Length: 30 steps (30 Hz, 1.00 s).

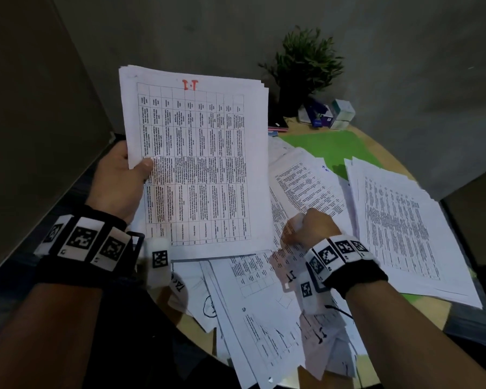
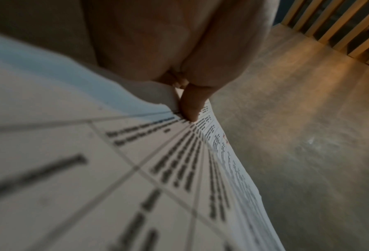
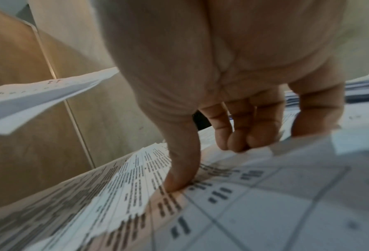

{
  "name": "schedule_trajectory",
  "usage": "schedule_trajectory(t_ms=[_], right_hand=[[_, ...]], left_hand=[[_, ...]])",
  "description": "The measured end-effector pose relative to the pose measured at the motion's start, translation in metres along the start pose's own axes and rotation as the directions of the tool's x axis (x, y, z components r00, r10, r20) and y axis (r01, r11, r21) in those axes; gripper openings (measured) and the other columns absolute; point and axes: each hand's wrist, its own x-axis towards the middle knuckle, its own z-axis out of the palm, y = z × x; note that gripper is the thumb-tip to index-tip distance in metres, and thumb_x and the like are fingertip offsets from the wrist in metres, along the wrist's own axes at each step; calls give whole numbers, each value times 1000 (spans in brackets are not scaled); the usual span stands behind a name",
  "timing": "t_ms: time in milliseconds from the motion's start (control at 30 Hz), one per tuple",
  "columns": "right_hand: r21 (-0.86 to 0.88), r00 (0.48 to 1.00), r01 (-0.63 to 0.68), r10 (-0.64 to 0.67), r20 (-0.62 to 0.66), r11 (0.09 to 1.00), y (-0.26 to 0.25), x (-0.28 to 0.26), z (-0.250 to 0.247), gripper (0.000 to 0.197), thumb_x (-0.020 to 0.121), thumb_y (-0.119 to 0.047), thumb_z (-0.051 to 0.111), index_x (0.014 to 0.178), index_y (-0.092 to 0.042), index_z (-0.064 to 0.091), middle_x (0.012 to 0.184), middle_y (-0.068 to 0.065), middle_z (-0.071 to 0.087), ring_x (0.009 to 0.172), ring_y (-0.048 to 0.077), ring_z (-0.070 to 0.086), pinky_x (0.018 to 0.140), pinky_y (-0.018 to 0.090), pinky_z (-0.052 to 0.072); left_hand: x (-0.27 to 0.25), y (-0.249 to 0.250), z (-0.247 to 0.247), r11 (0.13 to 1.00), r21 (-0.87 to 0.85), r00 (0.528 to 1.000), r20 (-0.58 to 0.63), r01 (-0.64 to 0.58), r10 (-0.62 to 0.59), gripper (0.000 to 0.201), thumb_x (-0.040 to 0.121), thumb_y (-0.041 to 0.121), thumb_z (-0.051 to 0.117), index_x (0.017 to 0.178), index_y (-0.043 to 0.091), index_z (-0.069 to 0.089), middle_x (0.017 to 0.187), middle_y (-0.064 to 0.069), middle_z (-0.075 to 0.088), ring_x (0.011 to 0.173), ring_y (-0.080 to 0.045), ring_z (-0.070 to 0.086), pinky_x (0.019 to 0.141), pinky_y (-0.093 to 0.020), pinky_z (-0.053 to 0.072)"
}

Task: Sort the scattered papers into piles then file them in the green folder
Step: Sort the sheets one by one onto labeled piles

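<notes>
Left hand [image 1: 121,175] raised above the round wooden table [image 1: 387,153], thumb clamped on a thick stack of white printed table sheets [image 1: 197,164] marked in red. Right hand [image 1: 310,227] lower down, thumb and curled fingers pinching one white printed sheet [image 1: 285,248] among the scattered white papers [image 1: 264,310]. Flat green folder [image 1: 328,148] at the table's far side, partly under a loose paper pile [image 1: 404,228]; dark potted plant [image 1: 306,66] behind.

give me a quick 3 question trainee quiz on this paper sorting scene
1. True or false: the left hand holds a stack of sheets up off the table.
2. What is the right hand doing?
A. resting flat on the green folder
B. pinching a sheet from the scattered papers
C. touching the plant
3. Fill in: the green folder lies partly under ____.

Key
1. True; the thumb presses on the top sheet.
2. B
3. papers; only its far part shows, near the plant.
</notes>
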Motion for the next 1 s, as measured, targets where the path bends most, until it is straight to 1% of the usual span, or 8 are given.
schedule_trajectory(t_ms=[167, 333, 433, 500, 600, 767, 900, 1000], right_hand=[[33, 998, -58, 58, -12, 998, 11, 0, 1, 74, 71, -31, 83, 128, -5, 44, 129, 16, 48, 117, 31, 54, 90, 37, 49], [82, 1000, -2, 1, 11, 997, 25, 3, -12, 38, 75, -26, 82, 80, -5, 51, 80, 5, 59, 85, 24, 61, 56, 24, 45], [219, 997, 71, -60, -55, 973, 35, 1, -17, 26, 80, -18, 77, 91, -12, 54, 88, 5, 61, 84, 25, 61, 68, 25, 45], [278, 986, 137, -105, -127, 951, 40, -3, -28, 13, 88, -18, 67, 92, -10, 58, 86, 7, 63, 78, 25, 61, 58, 22, 40], [306, 948, 234, -147, -283, 923, 46, -2, -46, 19, 97, -23, 54, 94, -4, 59, 90, 12, 62, 87, 30, 58, 67, 27, 40], [693, 878, 473, -225, -422, 545, 38, -12, -66, 13, 92, -18, 54, 84, -24, 63, 90, 7, 69, 85, 28, 61, 84, 41, 46], [879, 869, 436, -343, -357, 191, 17, -34, -74, 22, 92, -7, 50, 82, -23, 62, 94, 11, 66, 90, 26, 55, 89, 41, 39], [934, 852, 353, -430, -298, 52, 5, -43, -75, 18, 95, -1, 47, 91, -15, 58, 89, 8, 70, 81, 23, 64, 81, 34, 49]], left_hand=[[1, -1, 0, 1000, -9, 1000, -3, -1, 1, 29, 99, 5, 51, 125, 16, 59, 117, -1, 66, 110, -20, 64, 100, -44, 49], [4, -4, 1, 1000, -10, 1000, 10, -11, 11, 25, 98, 5, 52, 117, 21, 60, 111, 2, 67, 107, -19, 64, 99, -44, 49], [6, -8, 1, 1000, -9, 1000, 19, -7, 7, 25, 97, 6, 53, 104, 28, 62, 109, 5, 68, 108, -21, 65, 100, -46, 49], [7, -8, 2, 1000, -26, 1000, 30, 2, -2, 27, 97, 6, 54, 98, 32, 63, 107, 7, 68, 107, -20, 65, 100, -46, 49], [6, -8, 7, 998, -67, 999, 43, 6, -3, 25, 98, 4, 52, 111, 23, 62, 106, 8, 67, 106, -16, 65, 97, -38, 49], [3, -5, 17, 993, -113, 995, 95, 33, -22, 36, 100, 2, 47, 134, 13, 54, 109, 9, 65, 100, -1, 62, 83, -14, 49], [3, -6, 24, 987, -140, 989, 141, 74, -55, 36, 100, 5, 49, 134, 14, 55, 125, 1, 64, 114, -13, 62, 100, -33, 48], [5, -8, 27, 972, -198, 981, 174, 124, -90, 32, 100, 7, 49, 127, 18, 59, 134, -6, 60, 122, -22, 58, 109, -46, 41]])
